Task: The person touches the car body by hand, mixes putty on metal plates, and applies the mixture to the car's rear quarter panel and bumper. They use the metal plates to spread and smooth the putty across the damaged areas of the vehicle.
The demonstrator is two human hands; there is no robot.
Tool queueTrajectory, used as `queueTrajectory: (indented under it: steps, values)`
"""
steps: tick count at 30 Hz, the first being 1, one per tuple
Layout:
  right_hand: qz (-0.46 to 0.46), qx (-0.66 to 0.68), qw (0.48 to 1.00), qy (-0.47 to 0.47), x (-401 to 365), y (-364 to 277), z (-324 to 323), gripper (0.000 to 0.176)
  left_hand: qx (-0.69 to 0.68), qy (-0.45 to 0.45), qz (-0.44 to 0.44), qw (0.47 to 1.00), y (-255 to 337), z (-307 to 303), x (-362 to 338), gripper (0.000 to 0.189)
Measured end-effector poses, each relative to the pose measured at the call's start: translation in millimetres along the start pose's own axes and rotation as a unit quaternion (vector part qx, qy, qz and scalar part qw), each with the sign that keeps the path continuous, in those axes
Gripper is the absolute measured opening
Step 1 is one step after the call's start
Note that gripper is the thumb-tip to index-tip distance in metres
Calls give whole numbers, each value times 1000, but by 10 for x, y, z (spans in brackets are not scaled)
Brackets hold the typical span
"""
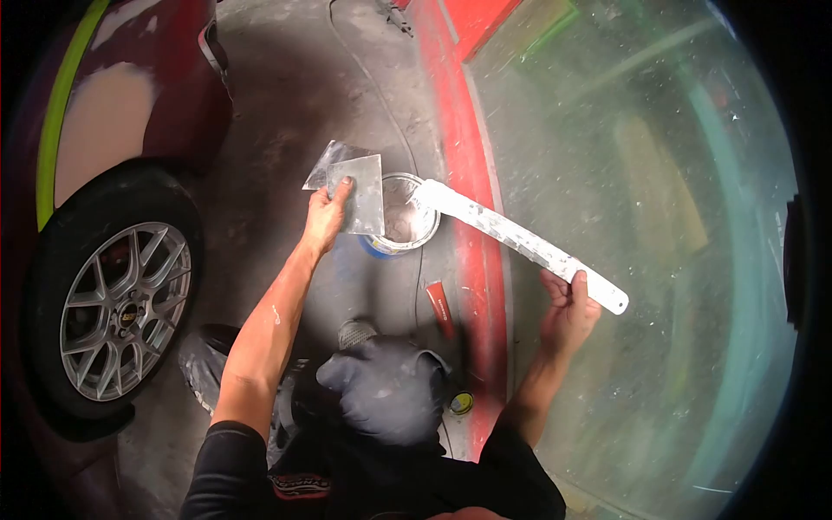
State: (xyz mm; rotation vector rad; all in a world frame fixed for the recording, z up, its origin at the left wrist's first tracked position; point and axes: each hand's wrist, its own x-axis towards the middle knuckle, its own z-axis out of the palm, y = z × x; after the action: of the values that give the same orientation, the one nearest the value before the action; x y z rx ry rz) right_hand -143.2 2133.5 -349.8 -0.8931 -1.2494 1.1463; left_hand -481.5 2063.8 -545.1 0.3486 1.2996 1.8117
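Note:
My left hand (326,217) is closed around flat rectangular plates, thumb pressed on the face of the grey filler-spreading plate (360,198). A second, shinier plate (326,161) sticks out behind it. My right hand (570,314) pinches the lower end of a long stir stick (511,232), coated with white smears and with a hole at its end. The stick's far end is at the rim of an open can (432,236), beside the plates. Inside the can is pale, thick paste (400,217). The grey plate covers part of the can's left side.
A car wheel (126,308) and dark red body panel with a beige patch (104,121) stand at left. On the floor are a red tube (439,308), a small yellow-topped round item (461,403) and a cable (373,82). A red frame (477,195) borders a glassy pane (598,156) at right.

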Motion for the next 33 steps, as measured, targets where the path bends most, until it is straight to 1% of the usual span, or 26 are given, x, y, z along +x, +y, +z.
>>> queueTrajectory:
  steps: [4,7,10,13,14,16,17,18,19,21,23,25,26,28,29,30,31,33]
  values:
    - [-14,11,1000,-4,52,-19,-147,30,47,-43,-17,998,27,141,110,37]
    - [15,0,1000,-18,75,18,-217,31,62,-80,-47,994,68,259,137,37]
    - [27,-2,1000,-9,40,90,-185,33,29,-124,-54,990,113,392,113,38]
    - [26,-16,999,-38,-53,209,-174,31,-6,-153,-128,980,306,482,55,39]
    - [10,-53,997,-58,-125,255,-199,30,-26,-164,-140,976,374,492,63,40]
    - [-22,-124,987,-101,-302,313,-265,27,-1,-123,-173,977,457,488,157,35]
    - [-94,-183,964,-171,-358,308,-273,24,10,-101,-190,976,505,468,210,33]
    - [-164,-238,927,-237,-415,265,-255,22,-4,-134,-196,971,577,438,261,29]
    - [-235,-290,879,-298,-459,180,-155,20,-7,-139,-208,968,620,411,324,28]
    - [-207,-333,840,-376,-576,-75,82,25,-9,-152,-230,961,710,397,396,26]
    - [-275,-336,802,-411,-616,65,29,33,-18,-131,-243,961,785,406,386,24]
    - [-298,-318,789,-433,-592,29,107,36,-22,-127,-258,958,821,351,389,24]
    - [-308,-320,783,-435,-584,12,121,35,-32,-120,-268,955,817,328,378,24]
    - [-329,-325,771,-439,-569,-21,146,33,-47,-138,-245,959,725,257,377,25]
    - [-327,-326,786,-412,-566,-56,162,29,-56,-147,-232,960,677,225,373,25]
    - [-324,-327,800,-386,-565,-99,173,25,-57,-150,-186,969,686,251,269,27]
    - [-321,-327,813,-358,-566,-128,171,21,-7,-106,-151,983,688,315,153,31]
    - [-327,-296,855,-274,-556,3,124,16,4,-137,-86,987,498,288,129,37]
